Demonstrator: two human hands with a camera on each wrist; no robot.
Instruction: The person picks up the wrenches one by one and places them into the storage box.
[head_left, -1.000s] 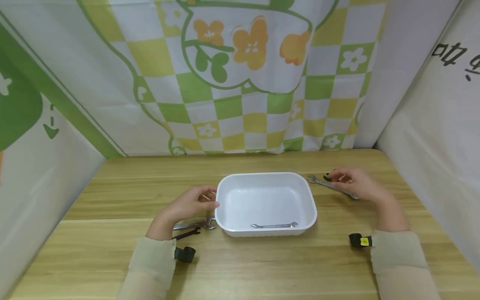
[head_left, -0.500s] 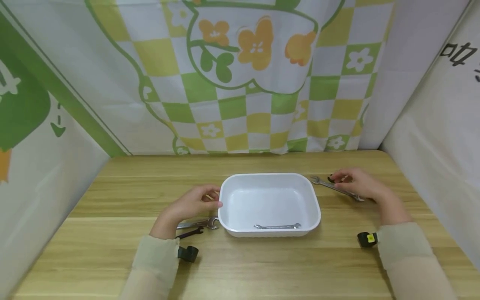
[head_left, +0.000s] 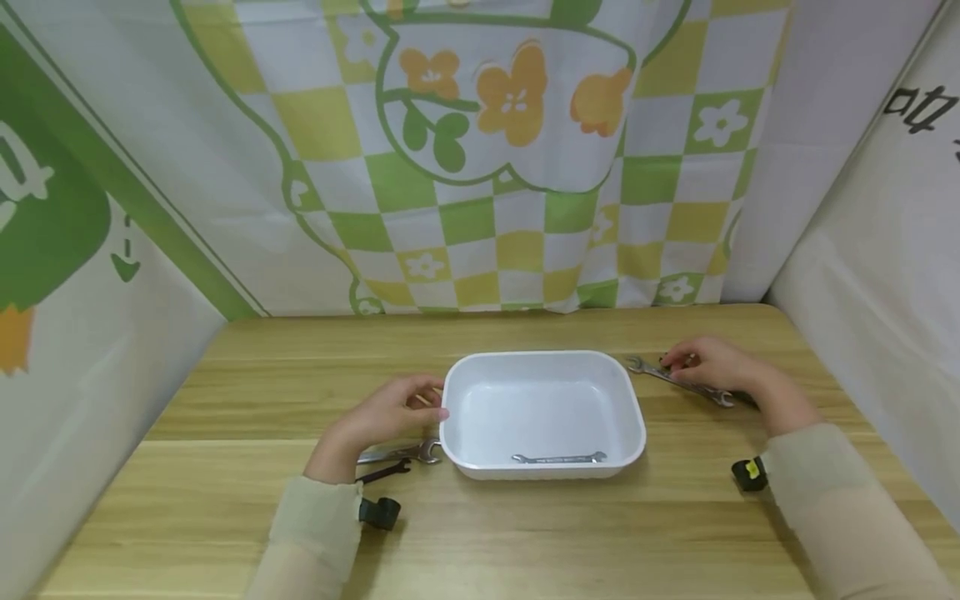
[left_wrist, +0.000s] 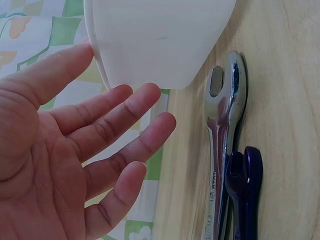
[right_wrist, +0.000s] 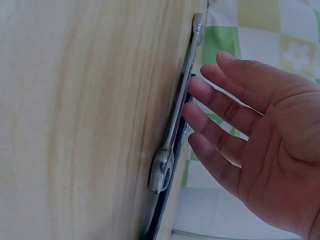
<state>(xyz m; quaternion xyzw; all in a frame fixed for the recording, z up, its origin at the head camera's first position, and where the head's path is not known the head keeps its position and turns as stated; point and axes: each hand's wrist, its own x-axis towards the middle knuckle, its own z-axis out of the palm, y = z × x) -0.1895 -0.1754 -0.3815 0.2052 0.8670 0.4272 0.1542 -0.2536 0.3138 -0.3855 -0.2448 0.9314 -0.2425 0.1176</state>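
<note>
Since a moment ago, the wrist of the right hand has swung outward, and more of a dark tool shows beneath it. Those fingers are loosely bent, clasping nothing visible; whether their tips touch the silver wrench just beside them, I cannot tell. Its slim metal shaft slants, one forked end past the fingertips toward the smooth white tray, the other back near the wrist. The left hand rests its thumb on the tray's rim, fingers relaxed and spread. Below them, on the wood-grained table, a chrome wrench lies beside a purple-black wrench.
</note>
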